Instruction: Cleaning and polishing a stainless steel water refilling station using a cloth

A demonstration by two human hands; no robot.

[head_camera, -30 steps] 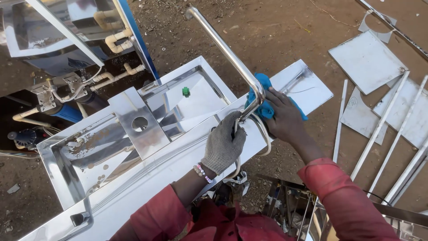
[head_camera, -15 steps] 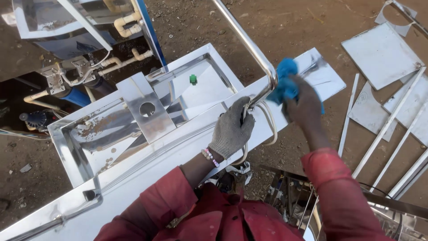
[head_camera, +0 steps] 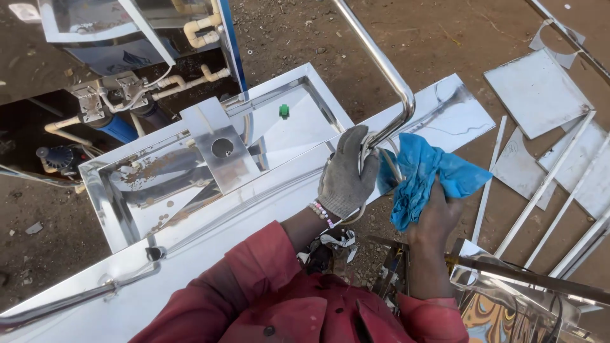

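Bent polished steel tube rail (head_camera: pixel 387 70) rises from the long shiny steel counter top (head_camera: pixel 445 114), its lower end curving down at the counter's near edge. Left hand (head_camera: pixel 346 174), in a grey knit work glove, is closed around the tube just below the bend. Right hand (head_camera: pixel 438 216), bare, is clenched on a crumpled blue cloth (head_camera: pixel 422 178), which lies against the tube's lower end, just beside the glove.

Recessed steel basin (head_camera: pixel 190 178) sits left of the hands, with a square steel plate with a round hole (head_camera: pixel 219 149) over it and a small green cap (head_camera: pixel 284 111) beyond. Loose steel sheets and strips (head_camera: pixel 540 95) lie on the dirt at right.

Judgement on technique: keep the gloved grip firm so the tube does not flex; wrap the cloth round the tube and wipe along its length, turning to a clean fold; mind sharp sheet edges nearby.
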